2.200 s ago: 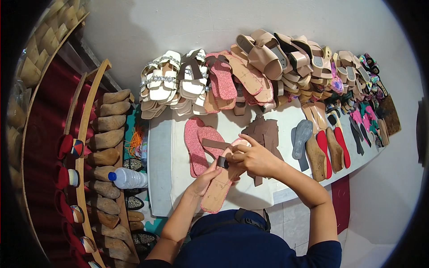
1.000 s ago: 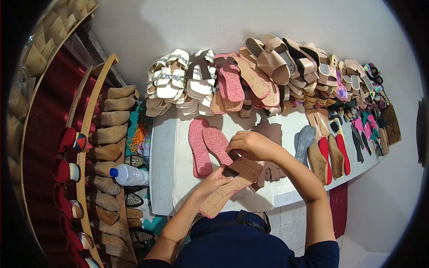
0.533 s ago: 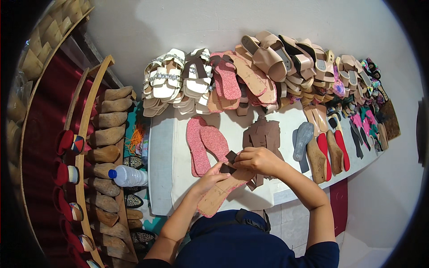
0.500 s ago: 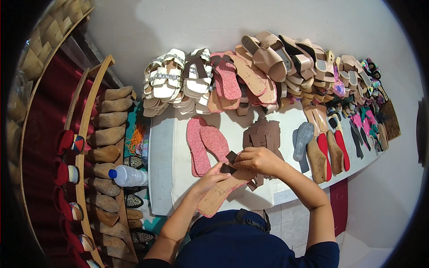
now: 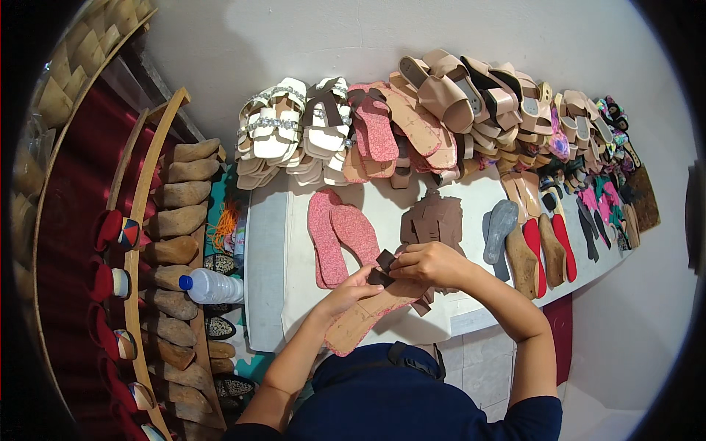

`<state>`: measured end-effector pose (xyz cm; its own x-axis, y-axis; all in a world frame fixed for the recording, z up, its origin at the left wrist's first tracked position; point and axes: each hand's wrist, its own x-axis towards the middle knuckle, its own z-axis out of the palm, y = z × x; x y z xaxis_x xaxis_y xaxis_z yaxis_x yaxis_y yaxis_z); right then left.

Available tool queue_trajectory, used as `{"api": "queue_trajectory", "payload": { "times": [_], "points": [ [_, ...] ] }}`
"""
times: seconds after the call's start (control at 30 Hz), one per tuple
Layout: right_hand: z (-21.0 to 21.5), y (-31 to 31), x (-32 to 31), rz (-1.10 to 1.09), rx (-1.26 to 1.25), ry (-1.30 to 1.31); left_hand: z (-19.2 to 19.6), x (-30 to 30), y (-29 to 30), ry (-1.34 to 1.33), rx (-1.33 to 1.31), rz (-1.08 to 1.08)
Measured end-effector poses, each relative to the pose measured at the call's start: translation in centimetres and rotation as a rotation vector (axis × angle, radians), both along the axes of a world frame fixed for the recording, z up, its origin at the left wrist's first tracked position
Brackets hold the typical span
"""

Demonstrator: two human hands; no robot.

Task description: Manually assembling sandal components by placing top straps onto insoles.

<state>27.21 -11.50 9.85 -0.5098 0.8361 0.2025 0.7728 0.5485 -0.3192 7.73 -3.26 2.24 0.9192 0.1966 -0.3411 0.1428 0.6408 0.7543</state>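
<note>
Just above my lap, my left hand (image 5: 344, 296) grips a sandal insole (image 5: 368, 316), its tan underside up and pink glitter showing along its edge. A dark brown strap (image 5: 380, 277) lies across the insole under my left fingers. My right hand (image 5: 432, 264) is closed at the insole's far end, pinching the strap near its upper end; its fingertips are partly hidden. Left of my hands, pink glitter insoles (image 5: 329, 239) lie overlapping on the table. Beyond my right hand is a pile of brown strap pieces (image 5: 435, 219).
White sandals (image 5: 276, 132) and beige sandals (image 5: 448, 103) are heaped along the wall. Wooden shoe lasts (image 5: 522, 261) and red insoles (image 5: 559, 250) lie at right. A water bottle (image 5: 217, 287) stands left of the table, beside a rack of lasts (image 5: 180, 220).
My right hand has shifted slightly right along the insole's far end. The insole and strap are tilted a little differently; my left hand keeps its hold.
</note>
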Motion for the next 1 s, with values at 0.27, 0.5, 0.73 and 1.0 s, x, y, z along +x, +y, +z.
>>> {"api": "queue_trajectory", "payload": {
  "times": [0.27,0.5,0.73,1.0],
  "points": [
    [0.1,0.0,0.6,0.024,-0.039,0.014,1.5,0.0,0.6,-0.070,-0.023,-0.097],
    [0.8,0.0,0.5,0.029,-0.032,0.018,1.2,-0.1,0.8,-0.089,0.020,-0.106],
    [0.6,-0.7,0.1,0.026,0.023,-0.079,0.4,-0.6,0.8,-0.098,-0.015,-0.040],
    [-1.6,-0.9,0.2,-0.223,0.063,-0.126,0.5,-0.7,1.3,-0.097,-0.016,0.103]
  ]
}}
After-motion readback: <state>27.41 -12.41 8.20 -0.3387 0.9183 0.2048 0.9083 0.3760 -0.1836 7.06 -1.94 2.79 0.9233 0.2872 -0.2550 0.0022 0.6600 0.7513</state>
